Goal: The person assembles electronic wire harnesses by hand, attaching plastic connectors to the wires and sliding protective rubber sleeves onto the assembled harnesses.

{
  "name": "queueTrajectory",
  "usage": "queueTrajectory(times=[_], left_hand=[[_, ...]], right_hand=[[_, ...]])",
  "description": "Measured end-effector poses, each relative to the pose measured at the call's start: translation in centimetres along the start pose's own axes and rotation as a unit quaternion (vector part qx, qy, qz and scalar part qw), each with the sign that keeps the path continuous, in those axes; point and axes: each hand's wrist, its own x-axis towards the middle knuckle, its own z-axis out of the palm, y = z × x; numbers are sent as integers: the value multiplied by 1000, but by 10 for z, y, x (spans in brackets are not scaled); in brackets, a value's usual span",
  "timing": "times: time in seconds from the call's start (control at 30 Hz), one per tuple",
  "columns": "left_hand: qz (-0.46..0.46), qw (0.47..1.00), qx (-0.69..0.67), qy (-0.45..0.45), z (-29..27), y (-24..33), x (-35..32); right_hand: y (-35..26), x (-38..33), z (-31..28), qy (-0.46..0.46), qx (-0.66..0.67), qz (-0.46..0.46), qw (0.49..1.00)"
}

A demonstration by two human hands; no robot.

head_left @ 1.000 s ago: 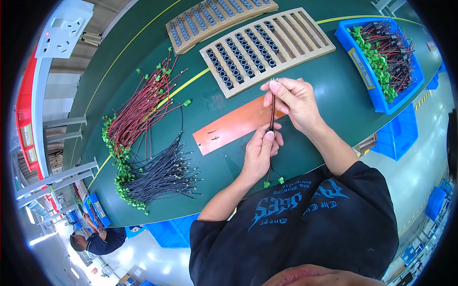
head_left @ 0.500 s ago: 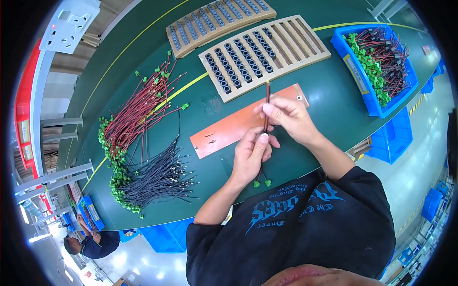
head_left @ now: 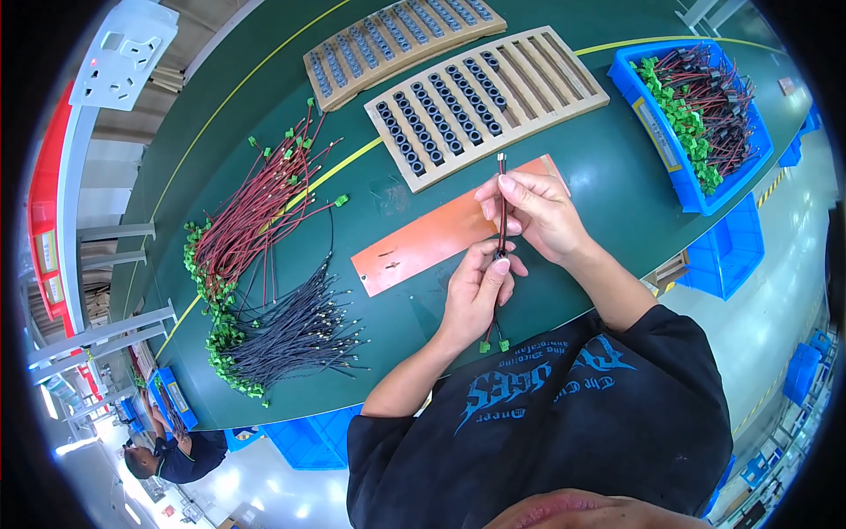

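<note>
Between my hands a red and black wire pair (head_left: 503, 216) stands upright in the picture, its pale tips pointing away from me. My left hand (head_left: 476, 286) is closed around its lower part, thumb pressed on a small dark piece at the wires. My right hand (head_left: 545, 216) pinches the same wires higher up, near the tips. Two green connectors (head_left: 493, 346) dangle below my left hand. Behind the hands lies a flat orange strip (head_left: 414, 245). To the left are a bundle of red wires (head_left: 256, 207) and a bundle of black wires (head_left: 295, 322), both with green connectors.
A wooden tray (head_left: 564, 66) holds rows of black ring-shaped parts, some slots bare. Behind it stands another tray (head_left: 352, 93) with grey parts. A blue bin (head_left: 696, 203) of finished-looking wires sits at right. A co-worker (head_left: 181, 458) is at far lower left.
Both hands have shifted slightly right with the wires. The red and black strands above my left hand now show more clearly, and the green connectors have swung right.
</note>
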Motion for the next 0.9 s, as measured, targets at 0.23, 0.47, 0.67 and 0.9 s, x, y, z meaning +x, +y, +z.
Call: queueTrajectory(times=[0.23, 0.47, 0.67, 0.9], left_hand=[[39, 999, 0, 32, -2, -1, 0], [253, 827, 492, 97, -17, 19, -2], [260, 859, 438, 41, -10, 10, 7], [242, 859, 451, 19, -8, -2, 6]], right_hand=[[-6, -12, 7, -95, -187, 81, 974], [-110, -38, -47, 211, -391, -220, 868], [-261, -43, -191, 298, -300, -279, 862], [-309, -13, -313, 425, -471, -70, 770]])
